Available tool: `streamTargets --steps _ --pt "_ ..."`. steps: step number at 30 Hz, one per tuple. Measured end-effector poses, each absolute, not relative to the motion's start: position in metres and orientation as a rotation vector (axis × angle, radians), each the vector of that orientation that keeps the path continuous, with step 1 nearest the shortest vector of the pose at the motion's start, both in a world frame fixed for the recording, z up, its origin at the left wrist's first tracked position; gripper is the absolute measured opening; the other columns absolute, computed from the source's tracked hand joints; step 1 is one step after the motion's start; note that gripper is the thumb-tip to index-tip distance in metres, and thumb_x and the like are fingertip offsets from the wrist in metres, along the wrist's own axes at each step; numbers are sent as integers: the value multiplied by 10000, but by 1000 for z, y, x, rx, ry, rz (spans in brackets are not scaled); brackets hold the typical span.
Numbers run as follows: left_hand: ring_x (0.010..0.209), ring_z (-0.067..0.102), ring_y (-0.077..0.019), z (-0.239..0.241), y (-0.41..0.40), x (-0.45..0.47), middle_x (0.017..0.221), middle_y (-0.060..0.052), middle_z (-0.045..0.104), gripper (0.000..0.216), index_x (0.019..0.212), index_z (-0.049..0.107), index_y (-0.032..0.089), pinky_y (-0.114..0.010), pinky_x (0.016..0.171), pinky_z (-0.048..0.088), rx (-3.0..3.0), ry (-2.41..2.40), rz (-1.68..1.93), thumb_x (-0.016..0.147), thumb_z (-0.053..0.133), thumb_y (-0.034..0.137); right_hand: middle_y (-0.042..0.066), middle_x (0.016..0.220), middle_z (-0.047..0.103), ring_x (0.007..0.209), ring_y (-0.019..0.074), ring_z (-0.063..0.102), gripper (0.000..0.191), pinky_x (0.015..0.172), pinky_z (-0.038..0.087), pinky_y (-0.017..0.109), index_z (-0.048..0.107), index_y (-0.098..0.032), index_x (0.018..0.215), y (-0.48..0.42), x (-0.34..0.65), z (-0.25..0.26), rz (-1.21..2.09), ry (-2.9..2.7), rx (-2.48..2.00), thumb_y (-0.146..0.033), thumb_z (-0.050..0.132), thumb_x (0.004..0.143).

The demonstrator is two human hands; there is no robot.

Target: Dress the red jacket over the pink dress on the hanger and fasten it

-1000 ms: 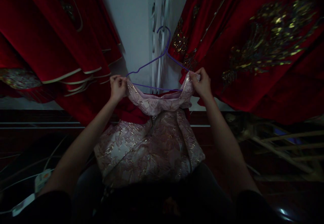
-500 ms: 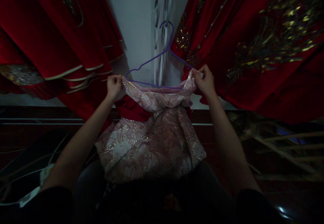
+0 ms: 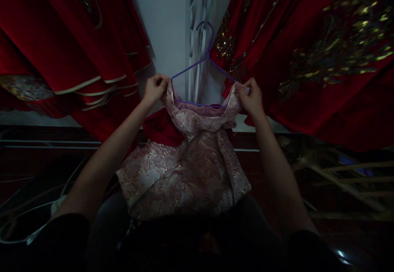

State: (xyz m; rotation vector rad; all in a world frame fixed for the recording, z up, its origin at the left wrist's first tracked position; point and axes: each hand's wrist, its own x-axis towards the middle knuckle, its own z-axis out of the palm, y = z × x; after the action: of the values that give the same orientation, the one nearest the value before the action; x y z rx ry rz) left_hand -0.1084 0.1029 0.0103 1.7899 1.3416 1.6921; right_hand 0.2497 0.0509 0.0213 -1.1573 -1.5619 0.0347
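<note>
A pink and gold brocade dress (image 3: 197, 165) lies over my lap, its neckline raised towards the wall. My left hand (image 3: 156, 87) pinches its left shoulder strap, beside the left end of a purple hanger (image 3: 192, 64). On the other side my right hand (image 3: 250, 96) grips the right strap, closed around the cloth at the hanger's right end. The hanger's lower bar crosses in front of the pink lining, and its hook points up. Part of a red piece of cloth (image 3: 163, 128) shows at the dress's left side, below my left hand.
Red garments with pale trim (image 3: 86, 58) hang at the left. More red garments with gold sequins (image 3: 308, 71) hang at the right. Behind the hanger is a pale wall (image 3: 163, 21) with metal strips. A wooden frame (image 3: 338, 181) stands low at the right, and a white cord (image 3: 21, 218) runs at the lower left.
My left hand has moved right and up with the left strap, which now sits over the hanger's left end. My right hand has hardly moved.
</note>
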Motion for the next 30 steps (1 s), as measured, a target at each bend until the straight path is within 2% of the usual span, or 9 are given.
streamTargets --steps 6,9,11,13,18,21,25,30 --pt "570 551 -117 -28 108 -150 581 -21 568 467 713 585 149 -220 541 432 1365 1480 1557 809 516 601 -22 624 482 644 147 509 349 715 456 334 570 -229 817 53 248 19 49 -1564 -1170 -578 570 807" --pt "546 522 -109 -59 98 -173 587 -26 605 367 680 620 141 -219 526 407 1374 1647 1199 632 739 484 -19 631 492 627 142 503 345 700 454 330 571 -226 814 55 247 17 52 -1557 -1165 -572 567 808" --pt "577 544 -127 -74 89 -185 633 -40 644 350 670 641 145 -240 561 432 1401 1586 921 534 797 427 -19 633 496 627 142 505 343 695 454 329 576 -228 829 56 247 17 64 -1555 -1158 -571 569 804" --pt "617 559 -139 -82 81 -192 674 -44 664 334 659 640 156 -251 600 452 1441 1500 843 492 809 390 -18 637 500 636 145 510 341 698 454 331 584 -230 848 57 248 16 77 -1556 -1153 -568 570 801" --pt "605 531 -125 -74 78 -195 638 -25 636 350 666 608 165 -236 573 421 1455 1525 1140 584 761 469 -17 632 502 646 149 505 314 690 449 330 588 -233 846 58 249 17 79 -1550 -1143 -542 584 796" --pt "570 513 -127 -64 81 -193 592 -16 601 384 693 573 166 -240 534 402 1389 1525 1160 623 744 503 -22 615 489 612 139 481 314 668 441 319 574 -233 801 57 248 17 72 -1554 -1138 -547 585 789" --pt "527 459 -86 -43 99 -196 613 22 548 314 728 533 168 -218 523 368 1462 1508 1312 722 694 438 -30 603 474 576 128 450 358 653 439 312 550 -232 761 58 246 18 77 -1550 -1124 -589 575 775" --pt "588 446 -62 18 137 -187 654 44 476 203 780 495 149 -214 633 397 1617 1615 1688 843 612 302 -29 594 481 565 128 448 388 659 450 309 550 -235 764 52 243 20 72 -1557 -1137 -622 566 770"
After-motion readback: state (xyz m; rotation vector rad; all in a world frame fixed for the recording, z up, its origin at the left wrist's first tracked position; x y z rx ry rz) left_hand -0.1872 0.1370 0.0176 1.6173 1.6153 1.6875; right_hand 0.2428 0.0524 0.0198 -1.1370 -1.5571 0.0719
